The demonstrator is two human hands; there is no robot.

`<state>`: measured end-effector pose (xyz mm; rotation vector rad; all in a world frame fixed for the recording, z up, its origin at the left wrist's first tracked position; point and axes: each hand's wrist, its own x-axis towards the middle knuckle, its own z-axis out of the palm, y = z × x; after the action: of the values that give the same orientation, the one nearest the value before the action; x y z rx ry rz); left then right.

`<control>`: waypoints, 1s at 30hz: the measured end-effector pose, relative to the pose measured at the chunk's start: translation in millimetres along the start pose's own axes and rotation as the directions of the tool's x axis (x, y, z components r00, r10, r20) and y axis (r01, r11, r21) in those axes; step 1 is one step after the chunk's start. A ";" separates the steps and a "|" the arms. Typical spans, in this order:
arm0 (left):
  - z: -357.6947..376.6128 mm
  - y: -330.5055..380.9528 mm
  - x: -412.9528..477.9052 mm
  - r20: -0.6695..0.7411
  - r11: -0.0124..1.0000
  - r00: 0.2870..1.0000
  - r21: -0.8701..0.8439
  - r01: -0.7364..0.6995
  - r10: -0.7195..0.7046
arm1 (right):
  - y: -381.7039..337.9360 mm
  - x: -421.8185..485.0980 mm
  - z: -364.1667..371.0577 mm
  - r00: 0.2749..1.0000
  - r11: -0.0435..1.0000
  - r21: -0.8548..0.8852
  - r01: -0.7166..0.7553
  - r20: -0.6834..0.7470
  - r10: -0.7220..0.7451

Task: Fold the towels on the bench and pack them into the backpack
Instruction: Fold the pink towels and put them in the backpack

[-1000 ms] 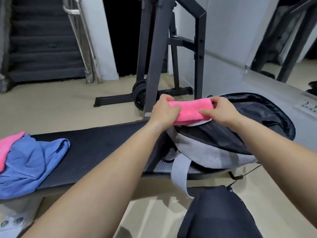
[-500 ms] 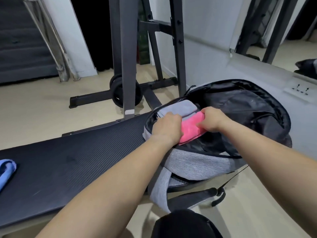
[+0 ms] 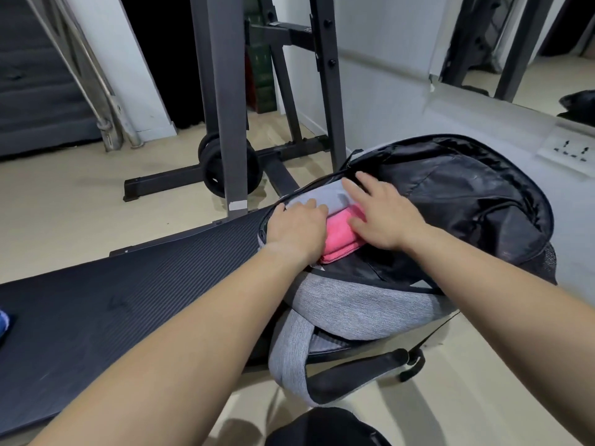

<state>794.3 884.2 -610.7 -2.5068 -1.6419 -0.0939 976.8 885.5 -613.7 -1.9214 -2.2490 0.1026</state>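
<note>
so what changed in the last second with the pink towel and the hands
The pink towel went from being held over the opening down into the backpack, beside the grey towel. Both hands let go of it: the left hand and right hand now lie on the towels with straightened fingers, pressing them in. The backpack stays open on the end of the bench.

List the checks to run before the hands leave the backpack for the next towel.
1. The pink towel is folded and inside the backpack: ok.
2. It lies against the grey towel: ok.
3. The left hand and right hand press flat, gripping nothing: ok.
4. The backpack's flap is open: ok.
5. The bench is cleared of towels: not ok, a blue towel shows at the picture's left edge.
6. Room left inside: cannot tell.
</note>
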 end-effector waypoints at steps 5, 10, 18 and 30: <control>-2.1 -3.5 3.7 0.143 1.000 0.989 0.014 -0.023 0.021 | 1.2 4.9 21.9 0.949 1.000 -0.025 -0.006 0.316 0.013; -8.4 -2.4 1.8 0.210 1.000 0.978 0.004 -0.013 0.012 | -4.5 6.9 18.8 0.934 0.998 -0.026 -0.065 0.350 0.070; -65.4 -31.1 -41.0 0.053 0.960 0.997 -0.271 0.073 -0.061 | -49.5 -8.1 -32.1 0.992 1.000 0.003 -0.005 0.127 0.004; -110.0 -177.5 -222.2 0.072 0.913 0.926 -0.156 0.377 -0.370 | -258.0 -54.5 -70.9 0.948 0.955 0.017 0.296 0.118 -0.296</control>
<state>545.5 735.5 -515.9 -2.2792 -2.1987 -0.2318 746.9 785.5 -505.5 -1.5925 -2.5869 0.1789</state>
